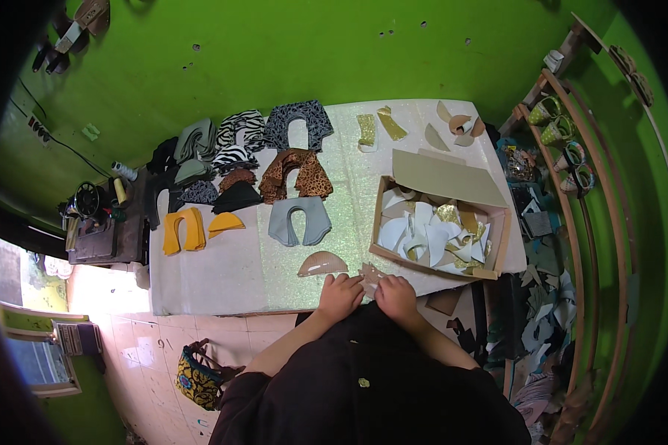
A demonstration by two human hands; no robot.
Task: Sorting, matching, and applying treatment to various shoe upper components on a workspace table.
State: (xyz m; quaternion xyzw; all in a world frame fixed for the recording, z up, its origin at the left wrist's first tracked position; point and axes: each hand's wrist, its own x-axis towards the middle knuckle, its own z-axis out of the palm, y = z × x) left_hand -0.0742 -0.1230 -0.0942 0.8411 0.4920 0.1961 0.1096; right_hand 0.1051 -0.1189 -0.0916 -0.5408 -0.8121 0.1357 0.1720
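At the table's front edge, my left hand (341, 295) and my right hand (396, 297) are close together, fingers curled. Between them is a small tan cut piece (372, 273) with an uneven edge, pinched from both sides. My fingers partly cover it, and its full shape cannot be made out. Just beyond my left hand lies a tan half-moon piece (322, 263), flat on the table and touched by neither hand. Farther off, a stack of grey U-shaped pieces (277, 224) rests on the pale table cover (230, 285).
An open cardboard box (499, 245) of white and gold scraps stands right of my hands. Yellow pieces (183, 230) and patterned stacks (297, 178) lie to the left. A sewing machine (89, 204) is far left; a wooden rack (571, 245) with shoes stands right.
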